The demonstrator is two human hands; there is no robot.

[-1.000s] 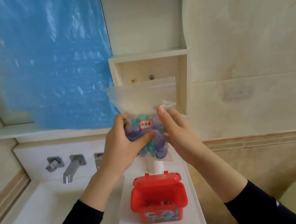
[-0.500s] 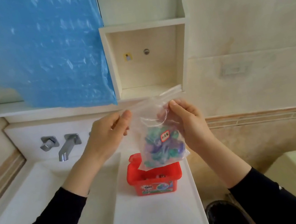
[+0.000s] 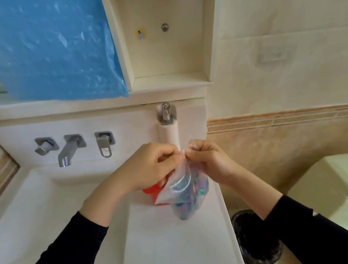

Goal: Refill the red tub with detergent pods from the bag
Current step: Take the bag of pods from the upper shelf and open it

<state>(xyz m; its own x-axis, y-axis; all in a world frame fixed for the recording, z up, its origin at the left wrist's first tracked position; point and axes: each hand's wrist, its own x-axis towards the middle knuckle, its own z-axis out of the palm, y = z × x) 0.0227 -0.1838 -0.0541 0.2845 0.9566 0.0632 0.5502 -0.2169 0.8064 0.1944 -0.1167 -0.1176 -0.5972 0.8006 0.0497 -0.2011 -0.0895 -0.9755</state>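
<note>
Beige bathroom worktop point(image 3: 178, 244): both hands point(image 3: 151, 164) had dropped to pinch the bag point(image 3: 186, 188) mouth above the red tub point(image 3: 152, 190), seal opening next.

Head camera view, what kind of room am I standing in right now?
Most likely a bathroom: a wall-mounted faucet over a white basin, tiled walls, and what looks like a toilet tank with a flush button on the right.

Both hands, left hand point(image 3: 148, 165) and right hand point(image 3: 211, 160), pinch the clear bag point(image 3: 186, 188) of pods above the red tub point(image 3: 152, 190) on the white counter point(image 3: 176, 244).
</note>
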